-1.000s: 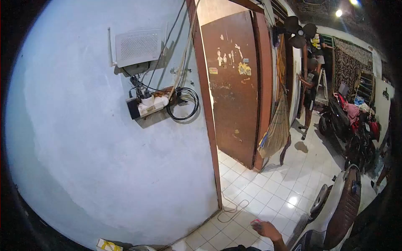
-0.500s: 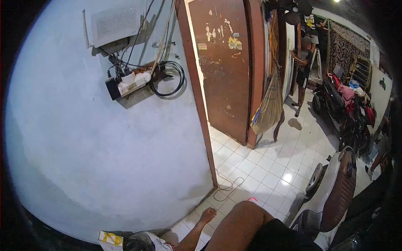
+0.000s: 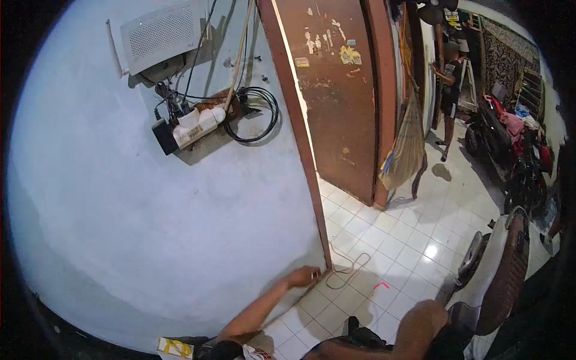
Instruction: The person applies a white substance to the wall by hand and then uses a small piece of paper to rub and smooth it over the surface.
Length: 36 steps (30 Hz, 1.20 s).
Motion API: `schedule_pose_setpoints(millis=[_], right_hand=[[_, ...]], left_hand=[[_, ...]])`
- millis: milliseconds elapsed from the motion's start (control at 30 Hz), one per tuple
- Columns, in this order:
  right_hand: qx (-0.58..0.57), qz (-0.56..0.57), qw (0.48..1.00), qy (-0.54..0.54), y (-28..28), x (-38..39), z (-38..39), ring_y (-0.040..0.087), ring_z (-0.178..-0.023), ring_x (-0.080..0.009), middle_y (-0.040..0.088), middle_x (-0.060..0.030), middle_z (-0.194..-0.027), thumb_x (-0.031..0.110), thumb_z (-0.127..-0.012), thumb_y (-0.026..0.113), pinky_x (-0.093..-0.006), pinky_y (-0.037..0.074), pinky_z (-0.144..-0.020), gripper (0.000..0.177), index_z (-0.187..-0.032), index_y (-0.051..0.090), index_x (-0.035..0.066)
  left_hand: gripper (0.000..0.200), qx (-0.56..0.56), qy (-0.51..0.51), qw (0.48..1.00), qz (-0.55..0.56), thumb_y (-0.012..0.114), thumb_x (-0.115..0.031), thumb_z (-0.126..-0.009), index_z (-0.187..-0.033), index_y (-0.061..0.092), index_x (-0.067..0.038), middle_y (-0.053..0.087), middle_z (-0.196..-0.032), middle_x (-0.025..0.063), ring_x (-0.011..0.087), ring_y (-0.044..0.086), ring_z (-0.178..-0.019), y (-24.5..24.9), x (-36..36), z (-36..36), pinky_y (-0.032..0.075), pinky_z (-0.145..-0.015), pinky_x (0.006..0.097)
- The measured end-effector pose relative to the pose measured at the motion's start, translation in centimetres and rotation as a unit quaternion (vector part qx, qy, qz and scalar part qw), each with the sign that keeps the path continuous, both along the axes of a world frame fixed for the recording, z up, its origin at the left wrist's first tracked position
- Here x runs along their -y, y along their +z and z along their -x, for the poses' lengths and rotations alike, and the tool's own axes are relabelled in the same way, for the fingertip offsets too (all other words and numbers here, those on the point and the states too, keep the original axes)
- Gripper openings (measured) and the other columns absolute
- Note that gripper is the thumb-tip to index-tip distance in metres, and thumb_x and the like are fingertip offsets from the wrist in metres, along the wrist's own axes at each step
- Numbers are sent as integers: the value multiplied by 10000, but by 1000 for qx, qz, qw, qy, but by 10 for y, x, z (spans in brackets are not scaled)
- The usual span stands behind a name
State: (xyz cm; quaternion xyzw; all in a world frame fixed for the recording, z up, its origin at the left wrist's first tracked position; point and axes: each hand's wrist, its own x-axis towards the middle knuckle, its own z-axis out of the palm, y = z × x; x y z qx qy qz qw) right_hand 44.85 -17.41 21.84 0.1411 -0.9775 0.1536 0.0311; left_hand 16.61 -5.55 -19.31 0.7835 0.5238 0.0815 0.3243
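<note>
My left hand (image 3: pixel 303 276) reaches out low along the wall, next to the foot of the brown door frame (image 3: pixel 307 162). Its fingers are curled in, and a small pale spot shows at them, too small to name. Just beyond the fingers a thin beige cord (image 3: pixel 350 271) lies looped on the tiles. My right hand does not appear. A bent bare leg (image 3: pixel 423 318) shows at the bottom, with dark cloth beside it.
A white router (image 3: pixel 161 41) and a power strip (image 3: pixel 201 127) with coiled black cable (image 3: pixel 273 129) hang on the wall. The brown door (image 3: pixel 339 102) stands ajar. A motorbike seat (image 3: pixel 507 279) is at right; another motorbike (image 3: pixel 489 135) and a person (image 3: pixel 451 87) are farther back.
My left hand has moved forward and up toward the foot of the door frame. The leg has shifted right and lower, and the view has turned slightly left.
</note>
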Motion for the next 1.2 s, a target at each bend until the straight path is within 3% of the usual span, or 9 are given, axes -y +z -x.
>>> schedule_pose_setpoints(millis=[100,133,167,233,333,567,767,967,1200], right_hand=[[6,-8,976,-218,-28,-33,-23,670,-951,-297,612,-195,-1110,192,-936,511,-426,548,-801,449,-1334,475,-13],[-109,0,948,-298,-65,-61,-23,673,-785,-298,625,-157,-956,210,-950,510,-430,547,-700,421,-1330,491,29],[-47,64,891,-447,-92,-91,-13,646,-648,-301,610,-103,-827,216,-913,554,-425,544,-620,428,-1319,511,86],[-220,-33,831,-509,-152,-154,3,629,-569,-232,609,-56,-706,195,-902,636,-396,507,-493,360,-1257,595,154],[-241,-27,817,-524,-214,-235,33,652,-618,-288,638,-96,-755,188,-923,605,-432,519,-516,323,-1243,582,153],[-270,38,824,-496,-224,-302,116,674,-673,-304,673,-118,-837,241,-959,568,-414,540,-568,279,-1227,574,165],[-349,248,785,-448,-222,-323,175,667,-949,-354,669,-176,-1091,144,-959,570,-430,532,-807,356,-1313,550,117],[-472,347,697,-414,-226,-327,237,651,-1028,-378,636,-196,-1203,106,-964,544,-432,519,-874,396,-1359,514,94],[-546,268,676,-416,-229,-321,262,684,-901,-366,645,-269,-1116,14,-953,522,-384,551,-758,427,-1378,488,41]], left_hand=[[218,-29,26,987,-157,609,-222,-907,-1073,614,-81,647,-1062,162,317,618,-967,137,-54,12,482,-868,429],[247,-50,32,966,-252,620,-217,-896,-1096,612,-72,636,-1090,171,348,596,-1039,152,-80,28,459,-923,445],[246,-88,49,961,-258,609,-215,-900,-1082,610,-49,622,-1114,179,360,569,-1090,219,-81,21,434,-956,454],[271,-146,46,919,-364,655,-154,-826,-1070,609,-45,604,-1120,176,371,552,-1100,279,-106,31,428,-973,454],[357,-254,-23,859,-444,663,-119,-792,-1129,571,-48,556,-1198,169,363,521,-1153,351,-131,40,418,-998,453],[407,-401,-59,712,-573,555,-12,-790,-1196,536,-11,525,-1272,164,306,483,-1258,369,-170,63,419,-1033,405],[587,-200,-14,870,-450,504,166,-692,-1255,501,0,478,-1352,172,344,444,-1300,389,-158,62,383,-1086,433],[528,-228,-41,876,-423,538,149,-682,-1184,554,-16,517,-1305,151,327,469,-1285,396,-143,67,423,-1058,405],[431,-270,-60,868,-413,616,74,-672,-1094,588,-10,560,-1212,123,311,510,-1216,397,-147,68,433,-1033,427]])
